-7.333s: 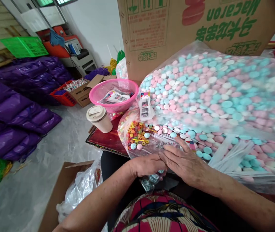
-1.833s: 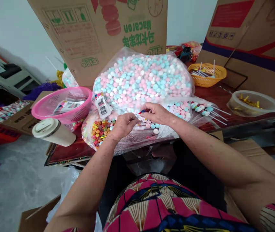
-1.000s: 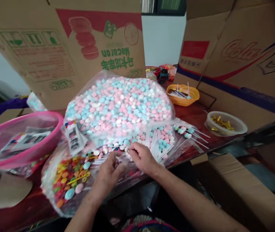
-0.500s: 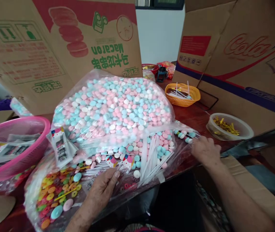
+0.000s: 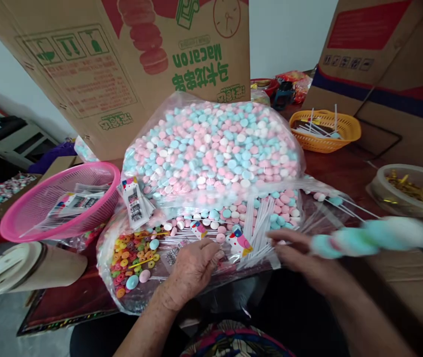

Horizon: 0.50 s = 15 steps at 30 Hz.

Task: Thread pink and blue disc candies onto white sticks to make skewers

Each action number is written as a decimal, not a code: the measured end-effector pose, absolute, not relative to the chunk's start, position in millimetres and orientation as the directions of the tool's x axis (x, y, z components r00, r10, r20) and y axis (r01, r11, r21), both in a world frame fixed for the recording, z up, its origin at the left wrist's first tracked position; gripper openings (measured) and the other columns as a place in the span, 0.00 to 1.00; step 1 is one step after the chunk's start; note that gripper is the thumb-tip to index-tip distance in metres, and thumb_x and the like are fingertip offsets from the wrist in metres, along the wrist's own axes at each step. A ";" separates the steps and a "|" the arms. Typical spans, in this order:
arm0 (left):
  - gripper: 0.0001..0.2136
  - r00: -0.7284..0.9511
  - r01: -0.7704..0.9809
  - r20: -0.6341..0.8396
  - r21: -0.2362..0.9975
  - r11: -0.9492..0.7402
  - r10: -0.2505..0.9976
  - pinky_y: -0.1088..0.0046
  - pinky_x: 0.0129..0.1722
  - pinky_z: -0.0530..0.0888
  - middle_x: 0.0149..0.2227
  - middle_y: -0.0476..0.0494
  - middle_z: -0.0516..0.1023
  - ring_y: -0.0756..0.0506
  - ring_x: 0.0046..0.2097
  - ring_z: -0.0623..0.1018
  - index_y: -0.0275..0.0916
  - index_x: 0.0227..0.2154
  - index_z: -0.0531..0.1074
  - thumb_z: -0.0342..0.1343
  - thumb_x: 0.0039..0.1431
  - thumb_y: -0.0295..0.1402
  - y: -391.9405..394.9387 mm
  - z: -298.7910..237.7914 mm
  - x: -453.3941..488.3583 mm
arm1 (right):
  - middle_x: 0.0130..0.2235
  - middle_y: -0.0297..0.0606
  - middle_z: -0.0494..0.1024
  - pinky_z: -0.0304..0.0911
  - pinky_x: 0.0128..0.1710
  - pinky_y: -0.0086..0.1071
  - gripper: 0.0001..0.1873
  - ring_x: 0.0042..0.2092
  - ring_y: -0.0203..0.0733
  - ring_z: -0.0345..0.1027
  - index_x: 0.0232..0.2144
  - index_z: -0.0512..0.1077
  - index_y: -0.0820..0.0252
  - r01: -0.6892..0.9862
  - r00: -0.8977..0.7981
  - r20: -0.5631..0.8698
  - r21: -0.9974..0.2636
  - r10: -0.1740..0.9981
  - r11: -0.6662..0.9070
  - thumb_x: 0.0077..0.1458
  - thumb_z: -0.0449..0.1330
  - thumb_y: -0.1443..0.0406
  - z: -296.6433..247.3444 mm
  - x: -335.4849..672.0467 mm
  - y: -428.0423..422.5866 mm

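clearly the right hand (image 5: 300, 258) pinches a blurred candy stick (image 5: 373, 235) over the tabletop's (image 5: 345, 166) edge; left hand (image 5: 192, 267), fingers curled, presses the clear bag (image 5: 182, 258). a loose pinch could drop it.

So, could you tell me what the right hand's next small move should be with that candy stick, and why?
Probably bring the candy stick down and left towards the left hand. The right hand holds it raised and blurred above the table edge, while the left hand rests on the clear bag by the bird tag, likely the piece it meets.
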<state>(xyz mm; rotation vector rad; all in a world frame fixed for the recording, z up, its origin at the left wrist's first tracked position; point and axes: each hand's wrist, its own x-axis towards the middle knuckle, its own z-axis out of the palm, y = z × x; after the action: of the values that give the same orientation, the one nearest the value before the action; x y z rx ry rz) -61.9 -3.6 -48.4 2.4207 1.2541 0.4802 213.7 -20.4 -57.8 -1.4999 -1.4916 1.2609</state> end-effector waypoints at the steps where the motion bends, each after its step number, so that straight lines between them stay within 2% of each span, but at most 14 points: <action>1: 0.16 0.553 0.708 0.117 0.457 -0.539 0.825 0.74 0.31 0.67 0.30 0.45 0.73 0.48 0.32 0.72 0.38 0.30 0.69 0.38 0.66 0.35 -5.8 -47.4 -60.8 | 0.31 0.35 0.72 0.55 0.24 0.29 0.20 0.27 0.36 0.60 0.37 0.72 0.59 0.243 -0.162 -0.196 -0.958 0.967 -0.154 0.47 0.60 0.52 -55.9 182.6 -11.9; 3: 0.15 0.537 0.714 0.090 0.482 -0.508 0.839 0.73 0.32 0.67 0.30 0.45 0.74 0.48 0.33 0.73 0.38 0.32 0.70 0.39 0.65 0.35 -12.4 -45.3 -63.4 | 0.25 0.32 0.68 0.53 0.25 0.28 0.18 0.26 0.34 0.57 0.27 0.70 0.62 0.135 -0.316 -0.237 -0.970 0.918 -0.204 0.44 0.62 0.52 -57.8 136.4 2.0; 5: 0.12 0.463 0.707 0.062 0.575 -0.411 0.884 0.74 0.34 0.68 0.32 0.45 0.75 0.48 0.34 0.73 0.39 0.37 0.70 0.42 0.65 0.35 -20.6 -44.1 -70.4 | 0.22 0.31 0.64 0.53 0.26 0.28 0.18 0.26 0.33 0.55 0.22 0.67 0.62 0.072 -0.369 -0.210 -0.978 0.905 -0.198 0.46 0.60 0.52 -64.0 111.8 7.8; 7: 0.10 0.358 0.670 0.033 0.687 -0.281 0.933 0.74 0.33 0.68 0.32 0.47 0.76 0.49 0.33 0.74 0.38 0.41 0.69 0.47 0.63 0.37 -27.6 -45.5 -77.9 | 0.22 0.30 0.63 0.53 0.27 0.28 0.17 0.27 0.33 0.54 0.23 0.67 0.62 0.042 -0.327 -0.157 -0.988 0.932 -0.151 0.48 0.59 0.53 -70.8 101.4 7.6; 9: 0.09 0.269 0.625 0.033 0.754 -0.201 0.963 0.76 0.32 0.68 0.30 0.48 0.76 0.50 0.31 0.73 0.38 0.38 0.69 0.51 0.60 0.37 -31.5 -50.1 -82.9 | 0.22 0.30 0.62 0.53 0.27 0.29 0.17 0.26 0.33 0.53 0.23 0.65 0.61 0.031 -0.251 -0.115 -0.993 0.961 -0.110 0.47 0.60 0.53 -75.7 95.9 5.7; 11: 0.07 0.229 0.609 0.089 0.763 -0.214 0.969 0.77 0.31 0.67 0.28 0.49 0.75 0.50 0.30 0.72 0.37 0.33 0.70 0.52 0.59 0.36 -32.1 -56.5 -84.8 | 0.20 0.29 0.60 0.53 0.26 0.29 0.19 0.25 0.33 0.52 0.20 0.63 0.60 0.008 -0.194 -0.122 -0.992 0.973 -0.123 0.46 0.61 0.52 -77.3 90.8 4.9; 15: 0.10 0.304 0.624 0.187 0.702 -0.343 0.934 0.76 0.32 0.66 0.27 0.48 0.74 0.51 0.30 0.72 0.37 0.31 0.70 0.46 0.63 0.34 -29.4 -63.6 -84.0 | 0.17 0.29 0.59 0.50 0.22 0.29 0.25 0.22 0.32 0.51 0.17 0.64 0.61 -0.053 -0.138 -0.291 -0.952 0.947 -0.300 0.40 0.62 0.46 -71.3 89.7 8.2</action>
<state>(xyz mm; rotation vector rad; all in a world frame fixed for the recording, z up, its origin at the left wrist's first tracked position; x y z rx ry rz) -84.0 -29.4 -63.6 2.0677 1.3797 0.8034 89.7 8.2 -71.3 -1.3060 -1.0911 1.5615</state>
